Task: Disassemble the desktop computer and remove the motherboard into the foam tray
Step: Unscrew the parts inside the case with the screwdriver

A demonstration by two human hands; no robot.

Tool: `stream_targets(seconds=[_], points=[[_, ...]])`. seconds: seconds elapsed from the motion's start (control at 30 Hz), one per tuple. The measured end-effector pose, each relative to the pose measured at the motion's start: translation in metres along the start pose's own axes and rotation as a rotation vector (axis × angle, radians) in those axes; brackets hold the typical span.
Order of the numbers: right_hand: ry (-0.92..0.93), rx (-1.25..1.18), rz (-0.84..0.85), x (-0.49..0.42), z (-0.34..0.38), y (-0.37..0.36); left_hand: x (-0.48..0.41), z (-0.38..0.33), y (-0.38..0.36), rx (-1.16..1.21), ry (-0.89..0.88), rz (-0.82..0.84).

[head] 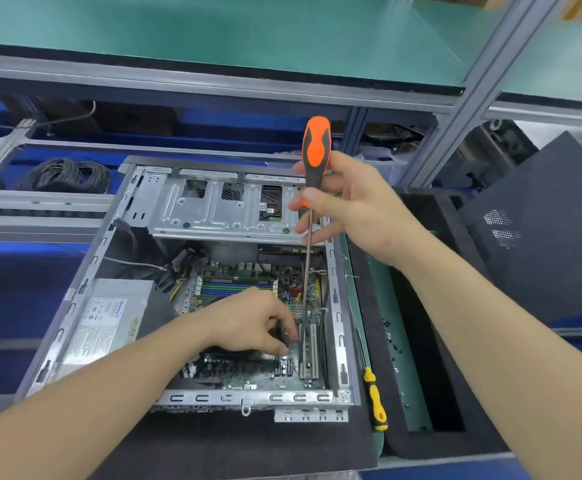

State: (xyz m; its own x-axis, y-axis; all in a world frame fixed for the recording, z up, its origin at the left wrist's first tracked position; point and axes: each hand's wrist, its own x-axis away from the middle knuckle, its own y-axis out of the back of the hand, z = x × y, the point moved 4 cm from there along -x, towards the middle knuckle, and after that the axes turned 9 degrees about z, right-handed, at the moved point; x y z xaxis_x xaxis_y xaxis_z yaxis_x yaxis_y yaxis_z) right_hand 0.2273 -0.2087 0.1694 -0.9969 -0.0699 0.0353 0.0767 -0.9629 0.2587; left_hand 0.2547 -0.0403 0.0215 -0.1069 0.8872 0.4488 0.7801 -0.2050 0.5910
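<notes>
Motherboard [248,372] still sits inside the open computer case [338,327], filling its near right part beside the power supply [109,320], so we judge that we are at the unscrewing step and nothing has gone into the foam tray [400,441], which lies just beside the case's right edge. Our right hand [358,209] holds the orange screwdriver [315,150] upright. Its thumb and fingers [308,197] are pinched on the lower handle, and the shaft runs down to the board near the long slots. Our left hand [251,323] reaches into the case with fingers [284,349] bent, tips on the board by the shaft's end; whether they pinch a screw we cannot tell. Next we would need the tip seated squarely and any freed screw lifted clear. A yellow screwdriver [374,400] lies between case and tray.
</notes>
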Motion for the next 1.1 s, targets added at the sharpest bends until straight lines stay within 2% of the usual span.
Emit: stream_targets(seconds=[0.53,0.77,0.87,1.1], points=[[0.052,-0.068,-0.132,-0.001,0.011,0.024,0.008,-0.007,0.001,0.034,-0.001,0.029],[0.029,0.009,-0.011,-0.005,-0.011,-0.011,0.016,-0.002,0.032,0.470,-0.117,-0.145],[0.030,0.031,0.038,-0.012,-0.026,-0.031,0.014,-0.006,0.030,0.424,-0.160,-0.135],[0.063,0.002,0.063,-0.017,-0.042,-0.041,0.010,-0.005,0.030,0.274,-0.124,-0.195]])
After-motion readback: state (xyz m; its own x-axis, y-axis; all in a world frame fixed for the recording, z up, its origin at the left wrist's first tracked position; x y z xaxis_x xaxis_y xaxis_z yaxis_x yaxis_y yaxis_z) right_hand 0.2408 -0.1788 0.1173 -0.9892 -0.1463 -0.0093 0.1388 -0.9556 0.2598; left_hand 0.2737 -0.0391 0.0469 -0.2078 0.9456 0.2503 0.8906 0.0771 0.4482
